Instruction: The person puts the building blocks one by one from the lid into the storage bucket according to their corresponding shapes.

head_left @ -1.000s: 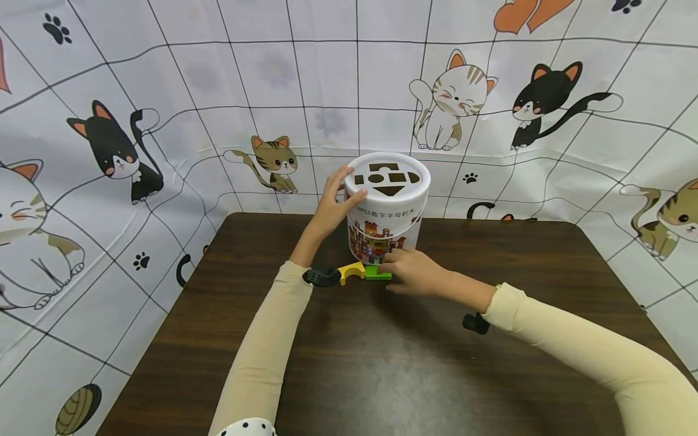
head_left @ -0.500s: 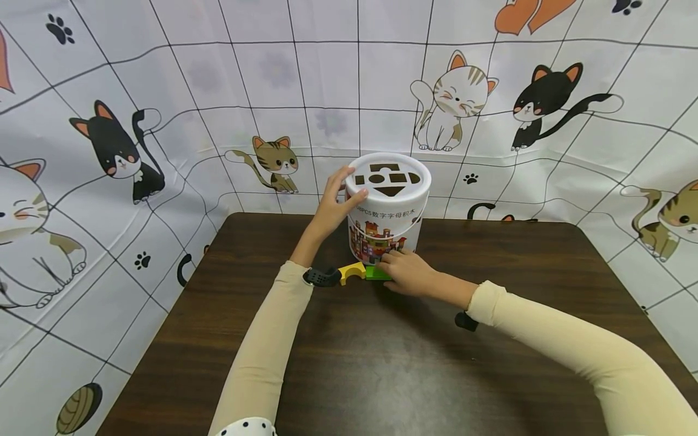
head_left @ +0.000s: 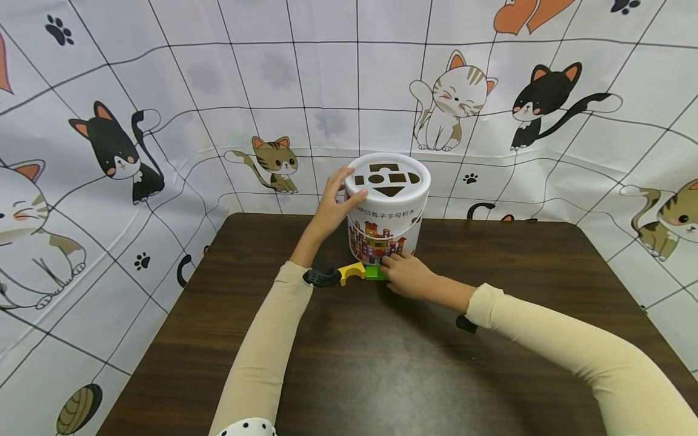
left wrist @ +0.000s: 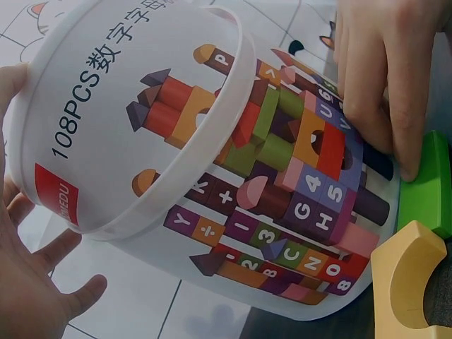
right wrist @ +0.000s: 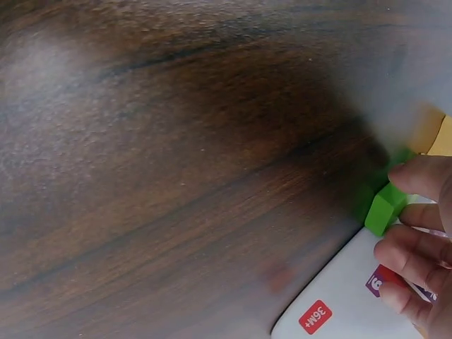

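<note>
A white bucket with shape holes in its lid and printed toy blocks on its wall stands at the far middle of the brown table. My left hand grips the bucket's upper left rim, thumb in front and fingers over the lid edge. At the bucket's foot lies a green block, and my right hand pinches it between thumb and fingers. The right wrist view shows the green block between those fingers. A yellow arch block lies just left of the green one.
A cloth with cat prints walls the table on the left, back and right. Bare brown tabletop stretches from the blocks to the near edge. In the left wrist view the yellow arch sits below the green block.
My right hand has slid a little left and closer to the bucket's foot, covering more of the green block. The left hand and the bucket have stayed put.
</note>
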Demonstrator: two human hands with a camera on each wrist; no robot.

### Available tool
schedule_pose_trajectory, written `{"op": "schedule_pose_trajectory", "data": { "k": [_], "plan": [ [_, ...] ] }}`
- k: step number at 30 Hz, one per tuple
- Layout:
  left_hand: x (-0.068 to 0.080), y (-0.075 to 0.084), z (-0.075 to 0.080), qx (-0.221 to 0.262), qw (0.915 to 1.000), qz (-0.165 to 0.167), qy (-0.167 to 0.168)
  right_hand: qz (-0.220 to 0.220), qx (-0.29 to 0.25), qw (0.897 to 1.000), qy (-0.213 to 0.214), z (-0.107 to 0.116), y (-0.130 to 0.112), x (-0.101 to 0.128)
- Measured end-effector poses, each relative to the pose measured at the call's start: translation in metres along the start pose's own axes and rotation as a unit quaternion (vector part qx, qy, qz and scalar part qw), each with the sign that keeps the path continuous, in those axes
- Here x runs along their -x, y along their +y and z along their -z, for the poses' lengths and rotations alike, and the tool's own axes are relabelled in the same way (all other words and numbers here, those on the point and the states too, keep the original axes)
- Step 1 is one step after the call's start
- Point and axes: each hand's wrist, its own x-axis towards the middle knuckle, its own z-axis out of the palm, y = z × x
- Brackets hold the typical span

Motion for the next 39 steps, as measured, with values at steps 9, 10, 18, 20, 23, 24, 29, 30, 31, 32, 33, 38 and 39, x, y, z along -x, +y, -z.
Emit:
{"op": "schedule_pose_trajectory", "data": {
  "k": [9, 10, 18, 20, 23, 24, 29, 30, 31, 32, 33, 38, 39],
  "plan": [
    [0.002, 0.001, 0.001, -0.018, 0.9998, 0.002, 0.003, 0.011, -0.061, 0.998, -0.004, 0.004, 0.007, 0.005],
    [0.002, 0.002, 0.001, -0.018, 0.9998, 0.002, 0.003, 0.013, -0.068, 0.998, -0.005, 0.005, 0.008, 0.006],
    [0.014, 0.034, 0.003, -0.005, 0.9999, 0.009, -0.008, 0.018, -0.129, 0.991, -0.001, 0.008, 0.015, 0.011],
    [0.017, 0.041, 0.003, -0.004, 0.9999, 0.01, -0.009, 0.014, -0.132, 0.991, -0.008, 0.008, 0.015, 0.011],
    [0.014, 0.034, 0.003, -0.005, 0.9999, 0.011, -0.009, 0.009, -0.123, 0.992, -0.013, 0.005, 0.014, 0.009],
    [0.012, 0.029, 0.002, -0.007, 0.9999, 0.011, -0.008, 0.006, -0.117, 0.993, -0.016, 0.005, 0.014, 0.009],
    [0.003, 0.005, 0.0, -0.015, 0.9998, 0.014, -0.003, -0.024, -0.108, 0.993, -0.033, 0.0, 0.009, 0.007],
    [0.002, 0.003, 0.0, -0.017, 0.9998, 0.013, -0.002, -0.031, -0.108, 0.993, -0.035, 0.0, 0.008, 0.006],
    [0.002, 0.001, 0.0, -0.018, 0.9998, 0.012, 0.0, -0.038, -0.111, 0.992, -0.037, 0.0, 0.008, 0.006],
    [0.002, 0.0, 0.0, -0.019, 0.9997, 0.011, 0.0, -0.044, -0.114, 0.992, -0.039, 0.0, 0.007, 0.006],
    [0.002, 0.0, 0.0, -0.02, 0.9998, 0.01, 0.001, -0.049, -0.119, 0.991, -0.041, 0.0, 0.007, 0.006],
    [0.001, -0.001, 0.001, -0.019, 0.9998, 0.003, 0.002, -0.07, -0.161, 0.983, -0.05, 0.003, 0.011, 0.006],
    [0.001, -0.001, 0.001, -0.018, 0.9998, 0.004, 0.002, -0.072, -0.169, 0.981, -0.053, 0.003, 0.012, 0.006]
  ]
}}
